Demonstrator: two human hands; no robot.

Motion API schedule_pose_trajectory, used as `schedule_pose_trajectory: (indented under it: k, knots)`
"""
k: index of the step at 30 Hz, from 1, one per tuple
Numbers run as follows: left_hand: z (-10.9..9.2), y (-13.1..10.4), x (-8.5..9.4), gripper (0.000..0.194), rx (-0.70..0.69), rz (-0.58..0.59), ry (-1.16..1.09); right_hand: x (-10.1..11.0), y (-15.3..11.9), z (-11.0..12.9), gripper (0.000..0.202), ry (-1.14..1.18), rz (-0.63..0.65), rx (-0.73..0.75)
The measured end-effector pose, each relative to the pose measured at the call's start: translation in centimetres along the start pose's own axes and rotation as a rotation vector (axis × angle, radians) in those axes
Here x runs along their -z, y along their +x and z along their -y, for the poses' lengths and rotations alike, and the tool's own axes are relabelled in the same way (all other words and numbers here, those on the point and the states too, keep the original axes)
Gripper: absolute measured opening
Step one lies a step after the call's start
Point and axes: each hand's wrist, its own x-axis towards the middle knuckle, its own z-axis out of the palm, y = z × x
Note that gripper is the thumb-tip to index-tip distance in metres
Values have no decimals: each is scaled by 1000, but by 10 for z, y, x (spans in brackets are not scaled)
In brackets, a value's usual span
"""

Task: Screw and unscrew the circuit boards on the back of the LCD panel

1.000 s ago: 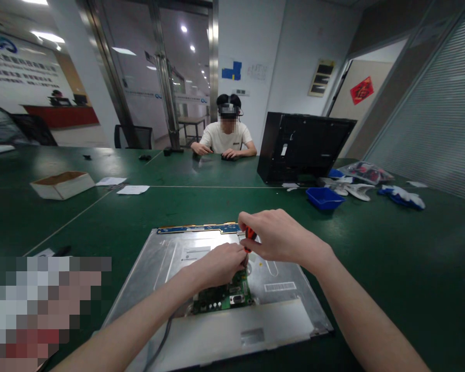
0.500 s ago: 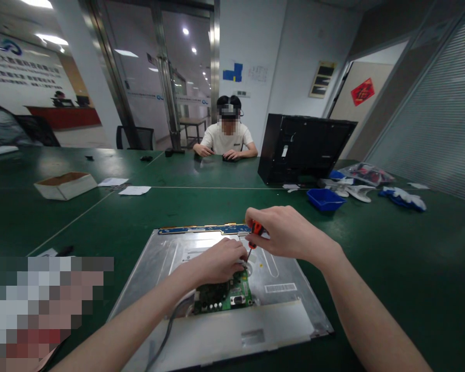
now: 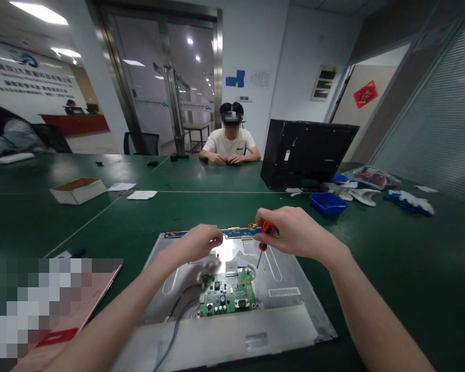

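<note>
Before glass doors, the green worktop stretches beyond the far and right edges of the near metal panel. The right hand grips a screwdriver over it; whether the left hand holds anything, I cannot tell.

The right hand grips an orange-and-black screwdriver, shaft slanting down near a green circuit board — the left hand, fingers curled, hovers above the metal display panel. Across the green table — a seated person.
</note>
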Motion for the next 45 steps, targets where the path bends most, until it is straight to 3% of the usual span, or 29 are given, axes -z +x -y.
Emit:
schedule_pose_trajectory:
  k: [6,12,16,21,30,45]
  knots:
    - [13,-10,-23,14,53,27,-30,-12,-7,-23,26,365,-36,-139]
    - [9,-16,-47,12,73,-44,-10,-61,-43,-49,37,945,-41,-494]
    - [7,-18,-52,10,100,-91,-56,-95,-73,-39,40,1289,-45,-627]
    - [10,-18,-56,8,117,-112,-119,-125,-95,-12,43,1561,-76,-770]
    - [24,-16,-71,9,110,-150,-293,-143,-96,-1,40,1579,-299,-773]
    - [33,-10,-60,11,178,-172,-382,-150,-81,-9,36,1614,-320,-729]
